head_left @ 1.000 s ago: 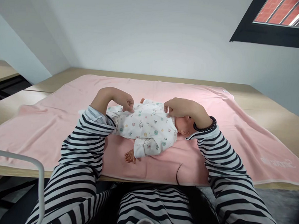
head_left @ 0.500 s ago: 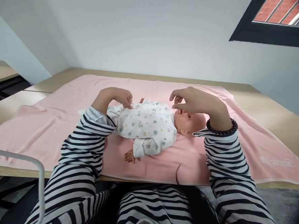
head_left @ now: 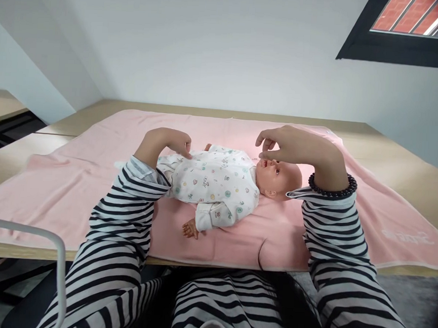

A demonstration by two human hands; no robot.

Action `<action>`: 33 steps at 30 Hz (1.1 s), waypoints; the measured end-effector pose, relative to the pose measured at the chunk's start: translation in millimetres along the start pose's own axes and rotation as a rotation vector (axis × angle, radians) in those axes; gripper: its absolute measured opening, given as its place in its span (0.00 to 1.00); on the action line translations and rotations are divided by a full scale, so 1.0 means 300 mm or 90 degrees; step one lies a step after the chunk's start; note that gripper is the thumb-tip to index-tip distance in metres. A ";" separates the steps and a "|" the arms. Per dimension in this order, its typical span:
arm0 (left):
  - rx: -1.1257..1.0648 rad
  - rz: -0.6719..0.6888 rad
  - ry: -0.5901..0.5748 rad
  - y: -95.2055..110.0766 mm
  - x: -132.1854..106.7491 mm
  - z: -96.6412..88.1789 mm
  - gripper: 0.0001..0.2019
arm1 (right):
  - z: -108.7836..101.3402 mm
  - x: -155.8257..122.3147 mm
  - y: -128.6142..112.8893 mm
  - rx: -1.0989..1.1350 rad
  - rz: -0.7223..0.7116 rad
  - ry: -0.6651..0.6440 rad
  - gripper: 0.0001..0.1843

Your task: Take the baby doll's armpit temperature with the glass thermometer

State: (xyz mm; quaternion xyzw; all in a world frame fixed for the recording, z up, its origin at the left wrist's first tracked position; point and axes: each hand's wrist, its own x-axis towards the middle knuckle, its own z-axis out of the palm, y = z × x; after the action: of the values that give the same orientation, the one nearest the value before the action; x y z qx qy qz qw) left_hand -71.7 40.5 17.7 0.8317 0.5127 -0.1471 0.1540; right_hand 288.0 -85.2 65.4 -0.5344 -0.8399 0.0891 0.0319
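Observation:
A baby doll [head_left: 277, 175] in a white printed bodysuit [head_left: 214, 183] lies on its back on a pink blanket [head_left: 73, 175], head to the right. My left hand [head_left: 170, 141] hangs bent at the wrist over the doll's lower body, fingertips resting on the suit's edge. My right hand [head_left: 290, 146], with a dark bead bracelet at the wrist, hovers above the doll's face with fingers curled loosely and nothing in them. Both arms wear black-and-white striped sleeves.
The blanket covers a light wooden table [head_left: 407, 170] against a white wall. A white chair armrest [head_left: 32, 236] curves at the lower left. A dark window frame [head_left: 404, 51] is at the upper right. My striped lap fills the bottom.
My right hand let go of the suit's collar, rose and moved right over the doll's face, which now shows. My left hand's pinch on the suit loosened to a light touch.

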 end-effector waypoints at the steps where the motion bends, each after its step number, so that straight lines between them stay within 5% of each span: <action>1: -0.004 -0.004 0.033 0.012 -0.009 -0.004 0.23 | -0.004 -0.005 -0.001 0.003 0.000 0.011 0.18; 4: -0.042 0.016 0.079 0.073 -0.043 -0.016 0.22 | -0.018 -0.022 -0.008 0.001 0.011 0.034 0.19; 11: -0.017 0.113 -0.037 0.201 -0.052 0.005 0.20 | -0.013 -0.032 -0.007 -0.004 0.010 -0.041 0.24; 15: -0.024 0.117 -0.064 0.188 -0.053 0.003 0.22 | 0.001 -0.013 0.029 0.017 0.029 -0.124 0.25; 21: -0.050 0.044 -0.102 0.139 -0.079 -0.024 0.36 | -0.006 0.006 0.108 -0.018 0.086 -0.143 0.15; 26: -0.036 -0.017 -0.112 0.102 -0.094 -0.039 0.34 | -0.023 0.003 0.163 -0.027 0.144 -0.152 0.16; 30: -0.030 0.029 0.007 0.136 -0.178 -0.062 0.36 | -0.072 -0.057 0.141 0.001 0.095 -0.074 0.21; 33: -0.080 0.169 0.239 0.235 -0.319 -0.069 0.40 | -0.100 -0.159 0.065 0.109 -0.079 0.152 0.28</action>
State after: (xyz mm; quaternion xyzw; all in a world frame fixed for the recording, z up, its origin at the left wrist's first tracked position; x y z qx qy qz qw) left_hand -47.9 -58.6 82.4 0.8936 0.4263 0.0637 0.1253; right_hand 330.3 -116.9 93.3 -0.4836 -0.8509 0.0938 0.1824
